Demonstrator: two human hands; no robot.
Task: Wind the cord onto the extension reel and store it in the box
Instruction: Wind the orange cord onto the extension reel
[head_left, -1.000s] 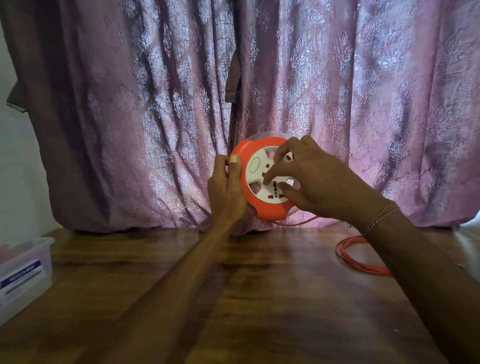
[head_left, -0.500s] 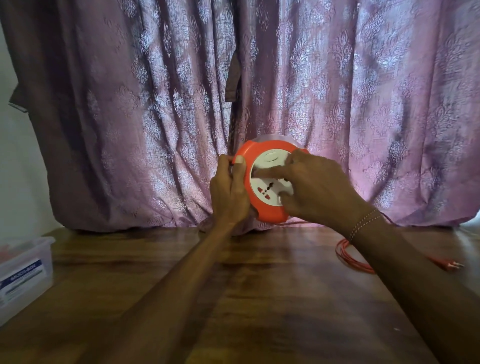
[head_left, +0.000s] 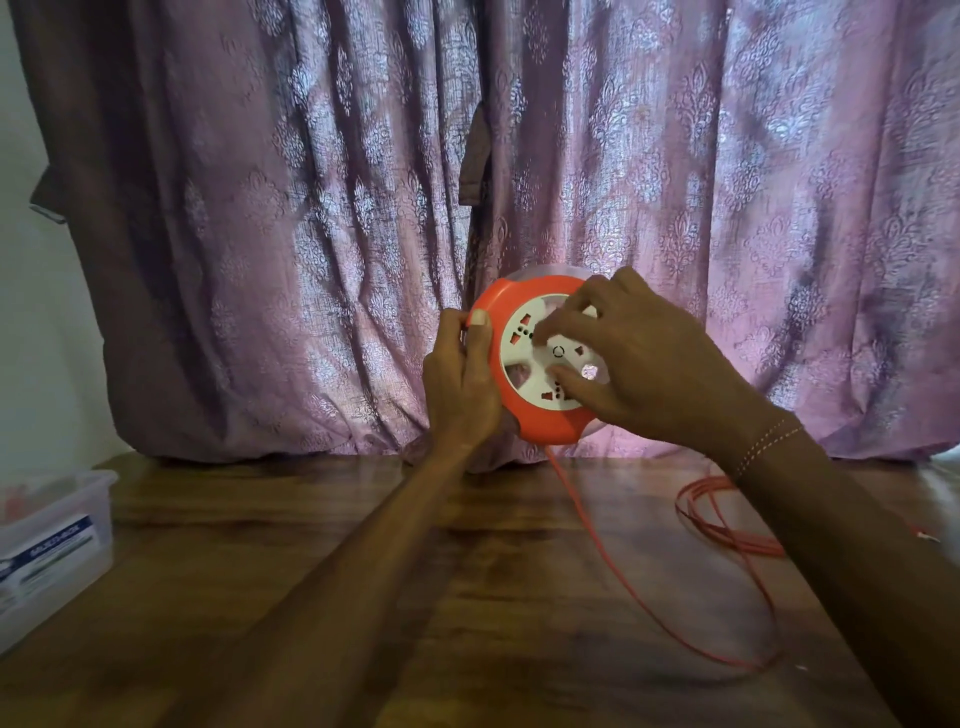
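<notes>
An orange extension reel (head_left: 519, 312) with a white socket face is held upright in the air above the wooden table (head_left: 363, 597). My left hand (head_left: 460, 379) grips its left rim, thumb on the front edge. The curled fingers of my right hand (head_left: 639, 364) grip the white centre disc. An orange cord (head_left: 613, 566) hangs from the reel's bottom, loops across the table and joins loose coils (head_left: 722, 514) at the right, partly hidden by my right forearm. A clear plastic box (head_left: 57, 525) with a label stands at the table's left edge.
A purple patterned curtain (head_left: 311, 234) hangs right behind the table's far edge. The cord's plug end (head_left: 922, 534) peeks out at the far right.
The white disc has turned under my right hand. The cord now hangs down in front and sweeps over the table in a wide loop. My left hand keeps its hold.
</notes>
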